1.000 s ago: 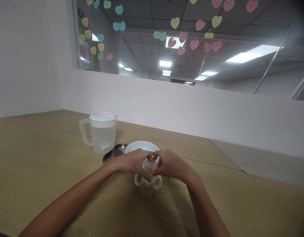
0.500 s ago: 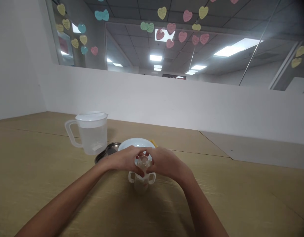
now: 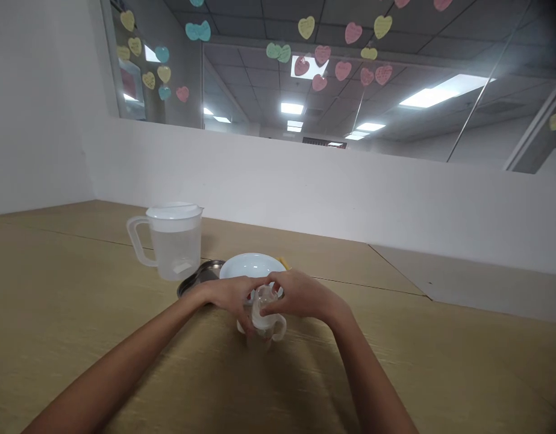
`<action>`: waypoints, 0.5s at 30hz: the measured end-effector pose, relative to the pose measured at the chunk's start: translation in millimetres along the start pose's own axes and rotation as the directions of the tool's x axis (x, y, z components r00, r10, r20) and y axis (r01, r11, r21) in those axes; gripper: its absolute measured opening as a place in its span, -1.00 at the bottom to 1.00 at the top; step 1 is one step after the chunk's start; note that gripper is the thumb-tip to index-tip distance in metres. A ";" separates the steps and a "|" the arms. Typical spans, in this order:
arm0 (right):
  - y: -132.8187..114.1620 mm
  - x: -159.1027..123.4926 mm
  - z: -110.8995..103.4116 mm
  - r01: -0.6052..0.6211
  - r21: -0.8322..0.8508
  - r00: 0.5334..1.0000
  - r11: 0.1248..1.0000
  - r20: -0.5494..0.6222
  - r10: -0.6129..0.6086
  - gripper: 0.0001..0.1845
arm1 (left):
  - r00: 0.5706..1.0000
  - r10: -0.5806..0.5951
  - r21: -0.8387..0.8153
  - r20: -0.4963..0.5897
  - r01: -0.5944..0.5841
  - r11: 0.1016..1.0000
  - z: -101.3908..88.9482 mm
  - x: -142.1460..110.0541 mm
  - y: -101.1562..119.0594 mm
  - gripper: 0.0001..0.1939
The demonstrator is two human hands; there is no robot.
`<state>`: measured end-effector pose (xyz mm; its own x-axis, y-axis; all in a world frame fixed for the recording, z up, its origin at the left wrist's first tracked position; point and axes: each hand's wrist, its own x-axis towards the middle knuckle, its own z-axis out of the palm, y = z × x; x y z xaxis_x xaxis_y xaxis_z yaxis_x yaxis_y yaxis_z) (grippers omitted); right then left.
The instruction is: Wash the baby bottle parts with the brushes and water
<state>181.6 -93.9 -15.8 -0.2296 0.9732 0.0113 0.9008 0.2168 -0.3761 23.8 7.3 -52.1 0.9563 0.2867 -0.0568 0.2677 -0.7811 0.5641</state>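
Observation:
A clear two-handled baby bottle (image 3: 262,314) with white handles stands on the wooden table top, held between my hands. My left hand (image 3: 228,296) grips it from the left, with its fingers over the near side and the left handle partly hidden. My right hand (image 3: 300,295) wraps the top from the right, with its fingertips on the clear upper part. Behind the hands lies a white bowl (image 3: 249,264), its near part hidden. A yellow stick-like item (image 3: 284,263) shows just past the bowl's far right rim.
A lidded clear plastic jug (image 3: 174,246) holding water stands to the left, with a steel tray (image 3: 200,273) partly under the bowl. The tan table (image 3: 79,271) meets a white partition (image 3: 305,196). Above it, glass (image 3: 377,114) carries several paper hearts.
The bottle now leans a little, and my hands sit lower and further around it. The whole view has shifted slightly as my head moved.

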 end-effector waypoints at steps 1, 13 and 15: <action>0.4 0.5 0.6 0.005 -0.006 1.000 1.000 0.013 -0.005 -0.57 | 1.000 -0.001 -0.007 0.000 0.001 1.000 1.6 1.2 -1.8 -0.17; 0.7 0.8 4.3 0.024 -0.064 0.998 0.998 0.056 -0.020 -0.56 | 0.999 -0.019 -0.036 0.032 0.020 0.999 10.6 9.4 -7.9 -0.52; 0.4 0.2 3.4 0.025 -0.082 0.997 0.996 0.070 -0.019 -0.56 | 0.999 -0.025 -0.012 0.033 0.026 1.000 10.0 9.2 -8.1 -0.55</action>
<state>180.7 -93.9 -19.0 -0.2722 0.9611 -0.0463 0.9220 0.2467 -0.2984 31.6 10.7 -65.4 0.9526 0.2879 -0.0979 0.2906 -0.7668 0.5723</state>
